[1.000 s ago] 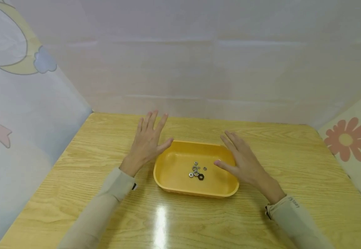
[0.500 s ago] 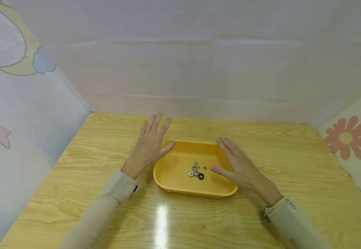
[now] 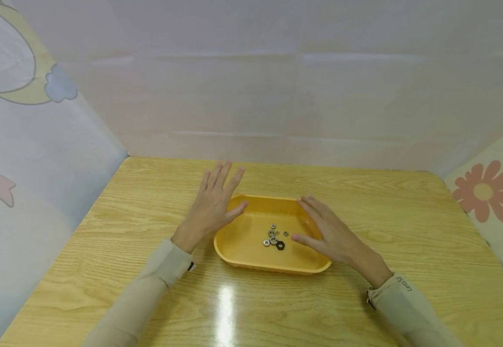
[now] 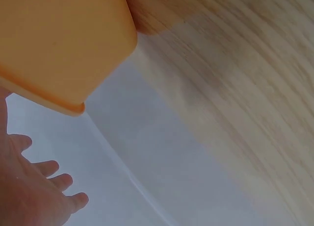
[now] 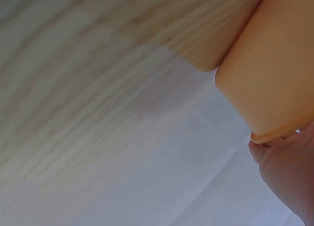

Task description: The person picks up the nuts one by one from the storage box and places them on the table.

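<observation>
A yellow plastic tray rests on the table and contains several small silver nuts of differing sizes and one dark hex nut. Over the tray's left end is my left hand, fingers spread and thumb over the rim. My right hand covers part of the right end, its fingers fairly straight and its thumb above the inside. Neither hand holds anything. In the wrist views, the left fingers appear apart from the tray's rim; whether the right hand touches the rim, I cannot tell.
The wood-grain table extends on all sides of the tray. Behind it rises a pale covered wall. Side panels bear a moon at left and a red flower at right.
Both hands have drifted inward over the tray, the left one to the right and slightly nearer, the right one to the left. The nuts and tray look unmoved.
</observation>
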Demonstrator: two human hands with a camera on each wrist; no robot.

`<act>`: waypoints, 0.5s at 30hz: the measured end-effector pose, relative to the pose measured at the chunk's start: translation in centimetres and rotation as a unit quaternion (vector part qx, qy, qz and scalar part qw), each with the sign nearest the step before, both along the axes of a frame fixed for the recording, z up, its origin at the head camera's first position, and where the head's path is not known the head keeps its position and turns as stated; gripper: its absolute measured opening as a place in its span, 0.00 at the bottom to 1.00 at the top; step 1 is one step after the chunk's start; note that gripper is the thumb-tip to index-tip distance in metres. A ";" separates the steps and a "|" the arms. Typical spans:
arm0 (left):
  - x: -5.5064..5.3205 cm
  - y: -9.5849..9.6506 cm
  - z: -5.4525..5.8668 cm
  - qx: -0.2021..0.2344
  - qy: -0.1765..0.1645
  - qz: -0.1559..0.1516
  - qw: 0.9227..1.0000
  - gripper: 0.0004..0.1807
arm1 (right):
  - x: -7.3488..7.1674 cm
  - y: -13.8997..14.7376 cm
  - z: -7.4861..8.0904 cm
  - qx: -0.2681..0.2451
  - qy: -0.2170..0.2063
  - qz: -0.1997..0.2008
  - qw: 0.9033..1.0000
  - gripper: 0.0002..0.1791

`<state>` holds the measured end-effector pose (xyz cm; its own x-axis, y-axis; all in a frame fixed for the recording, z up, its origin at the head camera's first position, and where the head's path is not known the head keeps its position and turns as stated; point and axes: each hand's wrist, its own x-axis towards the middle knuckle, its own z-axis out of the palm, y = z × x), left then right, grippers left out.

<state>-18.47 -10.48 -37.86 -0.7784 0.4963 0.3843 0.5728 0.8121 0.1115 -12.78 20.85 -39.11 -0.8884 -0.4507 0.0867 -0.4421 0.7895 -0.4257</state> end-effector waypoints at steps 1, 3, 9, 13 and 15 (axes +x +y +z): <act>0.1 0.1 0.0 0.001 -0.003 -0.003 1.000 0.44 | 0.0 0.0 0.0 -0.002 -0.005 0.000 1.000 0.49; 0.2 0.3 -0.1 0.000 -0.008 -0.006 1.000 0.44 | 0.1 -0.1 -0.1 -0.006 -0.012 -0.001 1.000 0.49; 0.6 0.9 -0.2 0.002 0.000 -0.023 1.000 0.43 | 0.1 -0.2 -0.3 -0.016 -0.007 -0.002 1.000 0.49; 0.8 1.3 -0.2 0.008 0.014 -0.045 0.999 0.38 | 0.0 -0.3 -0.4 -0.015 -0.007 -0.005 1.000 0.49; 1.0 1.5 -0.2 0.012 0.022 -0.057 0.998 0.34 | 0.0 -0.3 -0.4 -0.013 -0.008 -0.005 1.000 0.49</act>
